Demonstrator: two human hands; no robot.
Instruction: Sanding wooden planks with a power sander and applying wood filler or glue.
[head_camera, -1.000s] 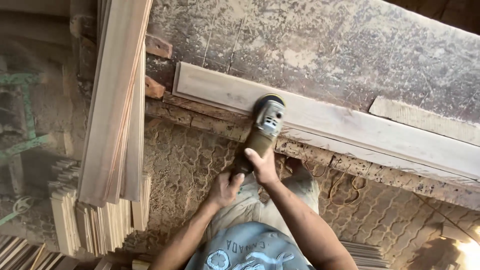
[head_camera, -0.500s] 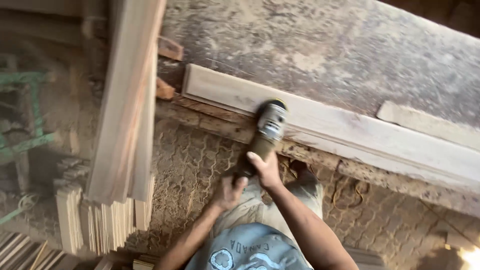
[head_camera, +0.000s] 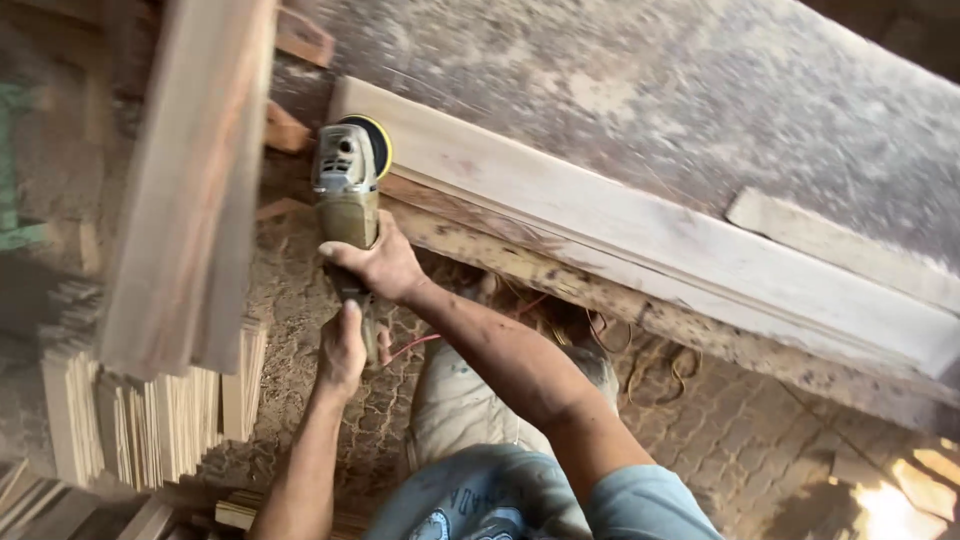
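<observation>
A person's two hands guide a grinder (head_camera: 346, 185) along the near edge of a long pale board (head_camera: 640, 225) that lies on a dusty, scarred surface (head_camera: 640, 90). The right hand (head_camera: 378, 262) is clenched around the tool's olive body just behind the grey head, its fingers (head_camera: 340, 251) wrapped across the casing; the left hand (head_camera: 343, 350) is closed on the rear of the handle, directly below the right. The yellow-rimmed disc (head_camera: 374, 146) sits beyond the right hand's fingers, touching the board close to its left end. The grinder looks compact, rigid and dense for its size, likely to buck or twist where the disc bites, so a hold at two places on the body, as seen here, appears the sound one, well back from the disc. The board looks stiff and fairly heavy, steady under its own weight, its sanded face probably dusty and slick. A red cord (head_camera: 420, 345) trails under the right forearm, near the left hand, toward the floor (head_camera: 720, 430). Left of both hands lean planks (head_camera: 185, 180), and below them stand stacked thin slats (head_camera: 150, 420). A small wood block (head_camera: 285, 130) lies just left of the grinder's head. Motion blurs much of the frame.
</observation>
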